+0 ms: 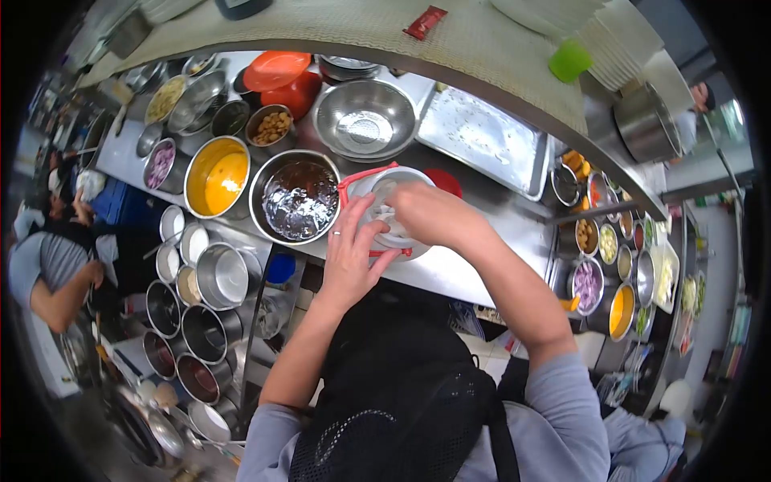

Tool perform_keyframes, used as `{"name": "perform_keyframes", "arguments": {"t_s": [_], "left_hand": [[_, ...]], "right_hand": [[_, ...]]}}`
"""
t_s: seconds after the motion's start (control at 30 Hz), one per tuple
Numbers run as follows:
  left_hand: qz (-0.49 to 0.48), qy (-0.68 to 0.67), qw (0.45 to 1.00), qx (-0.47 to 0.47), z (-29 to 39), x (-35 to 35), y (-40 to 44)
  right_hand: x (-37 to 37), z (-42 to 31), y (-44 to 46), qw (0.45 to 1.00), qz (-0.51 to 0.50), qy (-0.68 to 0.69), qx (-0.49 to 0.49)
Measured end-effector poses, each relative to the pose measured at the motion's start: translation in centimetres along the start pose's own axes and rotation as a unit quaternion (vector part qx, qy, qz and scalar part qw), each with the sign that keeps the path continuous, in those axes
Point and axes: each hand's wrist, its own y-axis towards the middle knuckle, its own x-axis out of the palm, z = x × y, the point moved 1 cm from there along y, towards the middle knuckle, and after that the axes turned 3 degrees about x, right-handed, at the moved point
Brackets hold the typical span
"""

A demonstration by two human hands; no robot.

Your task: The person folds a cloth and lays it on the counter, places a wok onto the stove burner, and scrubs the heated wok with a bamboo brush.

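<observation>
Two hands (pixel 353 255) work at one pale container (pixel 414 176).

We looked from the person's head, facing forward and steeply down on the worktop (pixel 458 277), with the left hand (pixel 353 251) and right hand (pixel 423 212) close below us. Our wide, round-edged view caught the wearer's torso (pixel 401 402) near, a shelf (pixel 337 32) far, and surroundings curving left and right.
</observation>
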Motion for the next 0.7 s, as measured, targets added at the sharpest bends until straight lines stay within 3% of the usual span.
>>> {"name": "perform_keyframes", "arguments": {"t_s": [0.03,0.27,0.33,0.37,0.47,0.7], "left_hand": [[-0.006,-0.015,1.0,0.006,-0.2,0.2,-0.2],[0.028,-0.043,0.999,0.016,-2.1,0.6,-0.5],[0.03,-0.046,0.998,0.017,-2.2,0.6,-0.6],[0.031,-0.05,0.998,0.019,-2.3,0.7,-0.7],[0.033,-0.053,0.998,0.03,-2.5,0.8,-0.7],[0.016,-0.086,0.994,0.066,-2.2,0.7,-0.2]], "right_hand": [[0.5,-0.4,1.9,0.994,-0.091,-0.036,0.05],[4.2,0.0,6.6,0.957,-0.221,-0.163,0.088],[3.9,0.6,5.7,0.971,-0.201,-0.096,0.086],[3.5,1.2,4.5,0.99,-0.121,-0.039,0.063],[-0.8,-0.7,1.2,0.993,-0.039,0.023,0.108],[-1.2,-2.7,-4.2,0.981,0.108,0.039,0.153]]}}
